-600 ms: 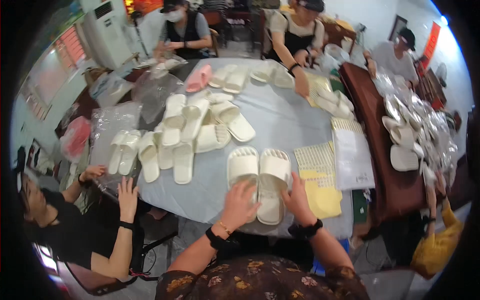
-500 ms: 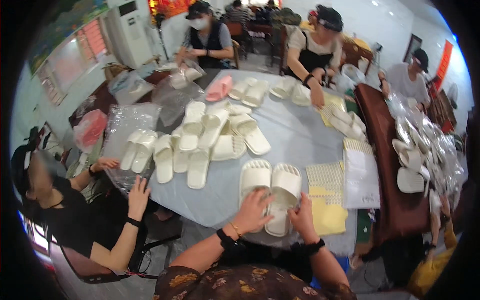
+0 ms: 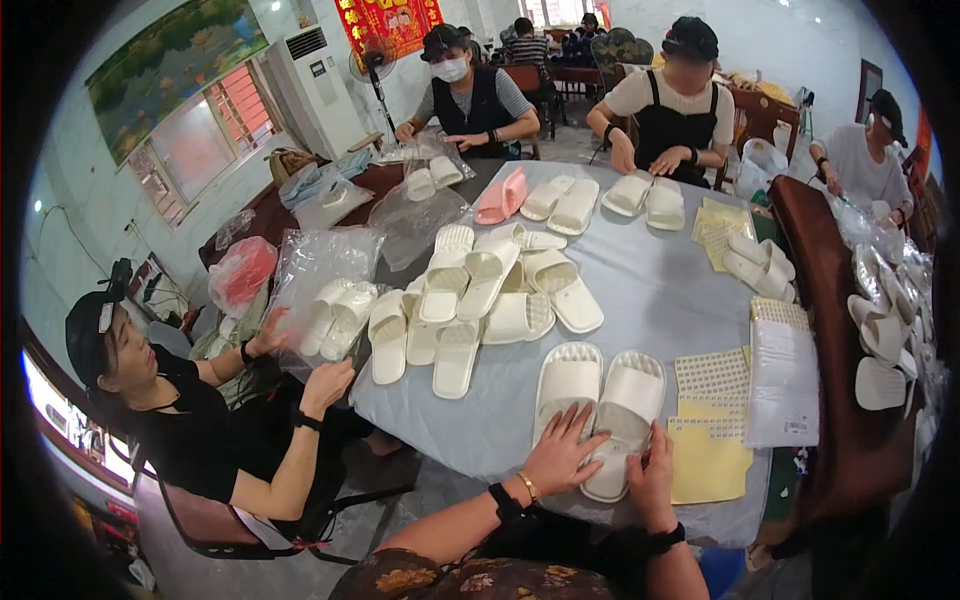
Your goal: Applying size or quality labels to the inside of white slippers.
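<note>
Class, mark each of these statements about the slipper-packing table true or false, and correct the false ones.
1. Both hands rest on a pair of white slippers. True.
2. The left hand holds a pink slipper. False: the pink slipper lies at the far side of the table.
3. Yellow sheets lie right of the right hand. True.
4. The table cover is red. False: it is grey.

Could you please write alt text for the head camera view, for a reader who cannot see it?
A person's left hand and right hand rest on a pair of cream slippers at the near edge of a grey table, beside yellow sticker sheets. More slippers are piled mid-table, with other people seated around.
</note>
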The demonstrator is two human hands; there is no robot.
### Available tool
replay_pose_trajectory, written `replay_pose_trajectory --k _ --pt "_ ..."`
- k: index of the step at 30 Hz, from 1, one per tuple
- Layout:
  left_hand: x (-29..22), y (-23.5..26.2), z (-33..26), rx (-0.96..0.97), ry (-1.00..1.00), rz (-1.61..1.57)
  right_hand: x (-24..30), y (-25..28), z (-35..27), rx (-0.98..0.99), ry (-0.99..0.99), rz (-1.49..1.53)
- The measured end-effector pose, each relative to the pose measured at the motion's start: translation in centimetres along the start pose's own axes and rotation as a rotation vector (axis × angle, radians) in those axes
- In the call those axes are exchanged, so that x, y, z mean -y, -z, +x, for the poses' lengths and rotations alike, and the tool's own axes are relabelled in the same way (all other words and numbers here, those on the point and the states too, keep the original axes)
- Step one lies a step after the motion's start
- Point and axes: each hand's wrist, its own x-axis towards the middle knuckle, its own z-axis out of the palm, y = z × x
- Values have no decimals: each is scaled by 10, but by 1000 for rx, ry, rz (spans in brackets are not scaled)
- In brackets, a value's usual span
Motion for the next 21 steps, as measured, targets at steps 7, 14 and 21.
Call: replay_pose_trajectory --k 7,14,21 --pt "6 2 2 4 -6 9 1 -6 6 -7 -27 44" --pt "0 0 -14 -6 29 19 -8 -10 -9 -93 163 -112" --pt "2 -9 -11 4 64 -30 -4 -3 -3 32 -52 25"
